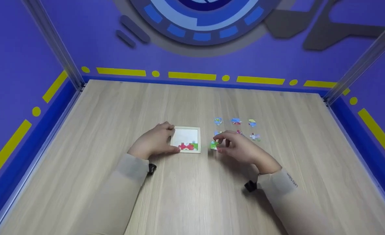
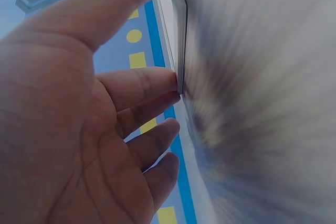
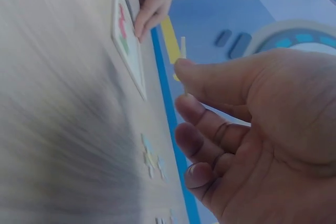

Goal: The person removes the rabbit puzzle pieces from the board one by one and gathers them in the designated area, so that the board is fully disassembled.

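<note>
The right hand (image 1: 239, 148) pinches a puzzle piece (image 1: 214, 145), long axis hard to tell, and the frame (image 1: 199, 140), gripped by the left hand (image 1: 156, 140), lies at its nine o'clock.

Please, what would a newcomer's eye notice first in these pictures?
Probably the large, round blue emblem on the purple back wall, above the pale wooden table. Then the two bare hands near the table's middle: the left hand holds a square, light wooden puzzle frame, and beside it the right hand pinches a small, mostly green puzzle piece.
</note>
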The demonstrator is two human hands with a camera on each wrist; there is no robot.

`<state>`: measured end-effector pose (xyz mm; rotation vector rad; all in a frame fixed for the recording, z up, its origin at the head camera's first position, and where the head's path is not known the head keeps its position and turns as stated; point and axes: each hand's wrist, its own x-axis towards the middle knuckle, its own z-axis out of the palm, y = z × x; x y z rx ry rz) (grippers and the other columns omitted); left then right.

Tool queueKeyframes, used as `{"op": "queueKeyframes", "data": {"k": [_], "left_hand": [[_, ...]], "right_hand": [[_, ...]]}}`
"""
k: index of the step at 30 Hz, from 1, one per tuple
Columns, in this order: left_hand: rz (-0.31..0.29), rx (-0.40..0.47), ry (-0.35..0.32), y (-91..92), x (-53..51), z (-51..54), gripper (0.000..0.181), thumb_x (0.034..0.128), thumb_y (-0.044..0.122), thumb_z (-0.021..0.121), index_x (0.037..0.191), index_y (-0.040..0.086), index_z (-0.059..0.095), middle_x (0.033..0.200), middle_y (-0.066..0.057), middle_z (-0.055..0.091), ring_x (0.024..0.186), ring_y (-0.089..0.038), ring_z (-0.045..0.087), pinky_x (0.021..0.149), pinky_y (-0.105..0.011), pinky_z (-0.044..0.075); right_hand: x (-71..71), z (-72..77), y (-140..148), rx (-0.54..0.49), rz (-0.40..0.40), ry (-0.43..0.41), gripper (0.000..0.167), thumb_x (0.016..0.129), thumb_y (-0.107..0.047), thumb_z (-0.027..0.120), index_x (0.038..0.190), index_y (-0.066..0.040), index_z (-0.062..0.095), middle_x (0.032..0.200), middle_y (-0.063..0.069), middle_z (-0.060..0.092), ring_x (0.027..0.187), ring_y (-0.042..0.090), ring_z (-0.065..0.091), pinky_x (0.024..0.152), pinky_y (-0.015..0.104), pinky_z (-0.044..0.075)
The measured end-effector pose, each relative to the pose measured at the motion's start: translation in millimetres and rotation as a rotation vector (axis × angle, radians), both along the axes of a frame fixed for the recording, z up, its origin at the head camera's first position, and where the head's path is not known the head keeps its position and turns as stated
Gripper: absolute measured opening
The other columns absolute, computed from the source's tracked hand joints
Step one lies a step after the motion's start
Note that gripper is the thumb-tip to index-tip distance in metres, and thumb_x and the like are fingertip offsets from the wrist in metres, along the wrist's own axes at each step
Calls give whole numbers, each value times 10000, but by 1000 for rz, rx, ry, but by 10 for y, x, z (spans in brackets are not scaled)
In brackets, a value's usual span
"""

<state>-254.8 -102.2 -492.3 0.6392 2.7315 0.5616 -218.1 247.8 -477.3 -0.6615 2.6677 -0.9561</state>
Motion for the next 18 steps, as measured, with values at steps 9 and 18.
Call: {"op": "queueKeyframes", "data": {"k": [9, 18], "left_hand": [[6, 2, -16, -3, 35, -22, 897, 983, 486, 879, 1657, -3, 545, 1787, -165, 460, 1725, -377, 353, 1419, -511, 349], [37, 10, -38, 0, 21, 0, 932, 978, 500, 881, 1674, 0, 518, 1817, -145, 421, 1755, -366, 290, 1446, -504, 288]], "right_hand": [[-22, -98, 132, 22, -3, -16, 351, 1048, -119, 807, 1397, -108, 772, 1273, 63, 771, 1057, 200, 665, 909, 347, 586], [-72, -134, 164, 80, 11, -14, 336, 1038, -98, 815, 1373, -88, 787, 1300, 88, 769, 1139, 238, 687, 1036, 480, 602]]}}
